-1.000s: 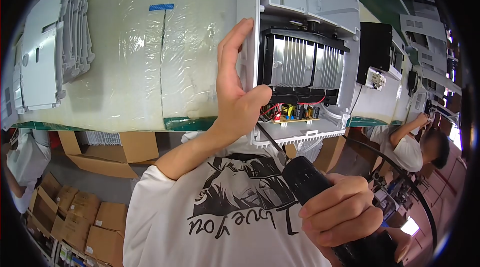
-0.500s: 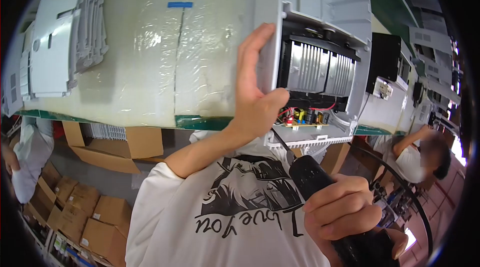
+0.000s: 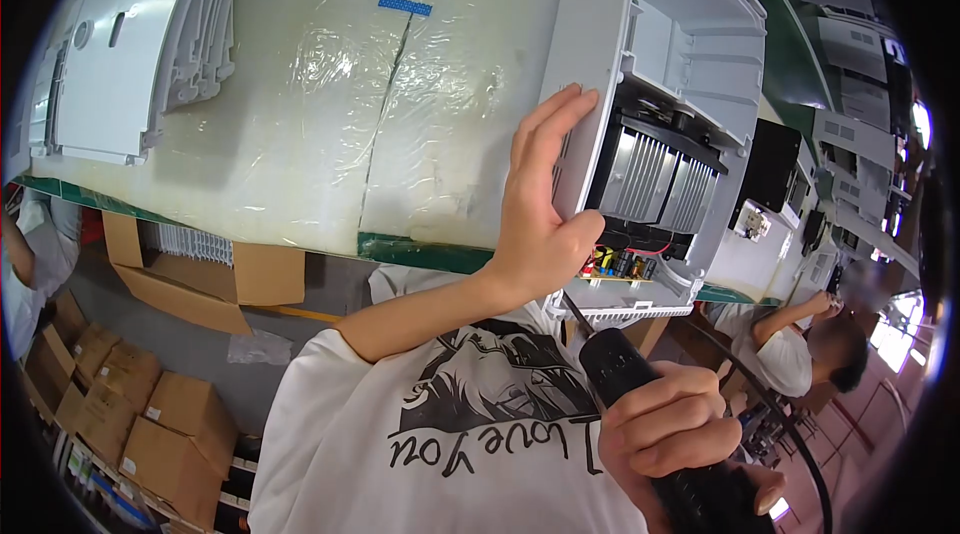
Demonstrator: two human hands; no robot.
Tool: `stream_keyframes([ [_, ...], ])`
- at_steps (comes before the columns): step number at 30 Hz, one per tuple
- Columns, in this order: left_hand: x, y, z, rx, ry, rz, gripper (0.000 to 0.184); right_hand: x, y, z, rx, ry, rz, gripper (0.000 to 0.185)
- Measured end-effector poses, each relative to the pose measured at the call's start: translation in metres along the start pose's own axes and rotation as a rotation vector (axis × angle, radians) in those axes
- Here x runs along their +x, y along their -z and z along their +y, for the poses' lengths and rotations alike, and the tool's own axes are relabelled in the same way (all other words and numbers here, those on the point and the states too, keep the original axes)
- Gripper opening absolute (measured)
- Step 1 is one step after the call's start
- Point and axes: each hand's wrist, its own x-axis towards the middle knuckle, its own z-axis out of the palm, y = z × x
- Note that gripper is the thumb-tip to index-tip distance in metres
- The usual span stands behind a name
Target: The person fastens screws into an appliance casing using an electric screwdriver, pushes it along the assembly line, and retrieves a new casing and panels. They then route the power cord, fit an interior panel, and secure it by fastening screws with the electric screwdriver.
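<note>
A white plastic housing (image 3: 590, 44) lies with its open side up near the table's front edge. My left hand (image 3: 540, 224) is closed on its left wall, fingers along the outside and thumb over the rim. Inside the housing are a silver finned metal block (image 3: 648, 177) in a black frame and a small circuit board (image 3: 620, 265) with red wires. My right hand (image 3: 675, 421) is wrapped round a black electric screwdriver (image 3: 613, 359). Its thin bit points up at the housing's near left corner; whether the tip touches a screw there is hidden.
Stacked white plastic panels (image 3: 125, 54) lie at the left of the film-covered table (image 3: 300, 134). A black box-shaped part (image 3: 768, 164) is to the right. Below are an open carton (image 3: 180, 279) and several closed boxes (image 3: 175, 444). A co-worker (image 3: 790, 349) sits at the right.
The view has tilted, and the housing appears further right and slightly lower. My left hand stays on its wall. The screwdriver remains in my right hand near the same corner.
</note>
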Motion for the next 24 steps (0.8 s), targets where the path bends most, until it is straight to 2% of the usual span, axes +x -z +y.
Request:
stream_keyframes([
  [7, 0.000, -0.001, 0.000, -0.046, 0.003, 0.006, 0.080, 0.003, -0.002, 0.002, 0.041, 0.047, 0.024, 0.022],
  [13, 0.004, 0.005, 0.002, 0.220, -0.025, -0.100, 0.086, 0.005, -0.003, 0.006, 0.149, 0.077, 0.077, 0.027],
  [16, 0.020, 0.023, 0.015, 0.405, -0.009, -0.300, 0.090, 0.015, 0.013, -0.011, 0.268, 0.097, 0.210, 0.030],
  [17, 0.026, 0.026, 0.016, 0.549, -0.125, -0.303, 0.093, 0.017, 0.023, -0.022, 0.312, 0.117, 0.269, 0.031],
  [20, 0.064, 0.046, 0.045, 0.333, 0.225, -0.550, 0.092, 0.017, 0.060, -0.059, 0.391, 0.210, 0.435, 0.033],
  [21, 0.083, 0.055, 0.040, 0.353, 0.301, -0.620, 0.088, 0.014, 0.075, -0.072, 0.392, 0.247, 0.486, 0.034],
  [24, 0.144, 0.064, 0.053, 0.592, 0.233, -0.862, 0.084, -0.006, 0.115, -0.103, 0.385, 0.342, 0.579, 0.038],
])
